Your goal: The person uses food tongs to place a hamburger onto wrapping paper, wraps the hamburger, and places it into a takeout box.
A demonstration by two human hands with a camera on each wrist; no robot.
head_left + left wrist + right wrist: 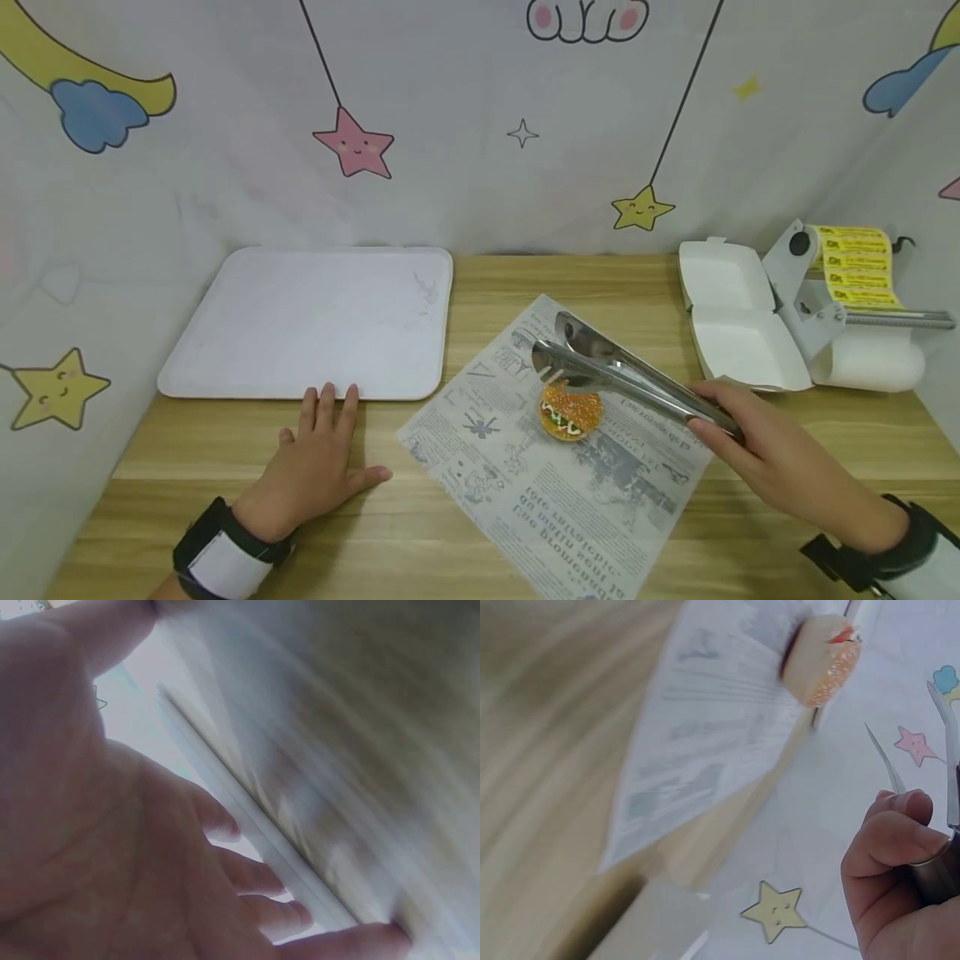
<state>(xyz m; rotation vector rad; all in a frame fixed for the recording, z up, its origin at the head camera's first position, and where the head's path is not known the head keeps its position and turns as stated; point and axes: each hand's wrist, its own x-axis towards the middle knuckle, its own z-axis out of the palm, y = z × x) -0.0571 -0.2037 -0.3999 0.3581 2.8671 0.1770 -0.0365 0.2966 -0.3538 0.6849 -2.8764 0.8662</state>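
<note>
A small sesame-bun burger (pixel 572 412) with green and white filling sits on a sheet of printed paper (pixel 517 467). My right hand (pixel 780 454) grips metal tongs (pixel 637 379) near their hinged end, and their tips hang apart over the far side of the burger. In the right wrist view, thumb and fingers wrap the tongs, with the burger (pixel 821 664) beyond the tips. My left hand (pixel 318 467) lies with fingers spread at the near edge of a white tray (pixel 300 325); the left wrist view shows its fingertips by the tray's rim (pixel 247 817).
An open white takeaway box (pixel 738 333) stands at the back right. Beside it is a dispenser (pixel 847 308) with a roll of yellow labels (pixel 858 267). A cloth wall (pixel 465 183) with printed stars closes off the back of the wooden table (pixel 375 542).
</note>
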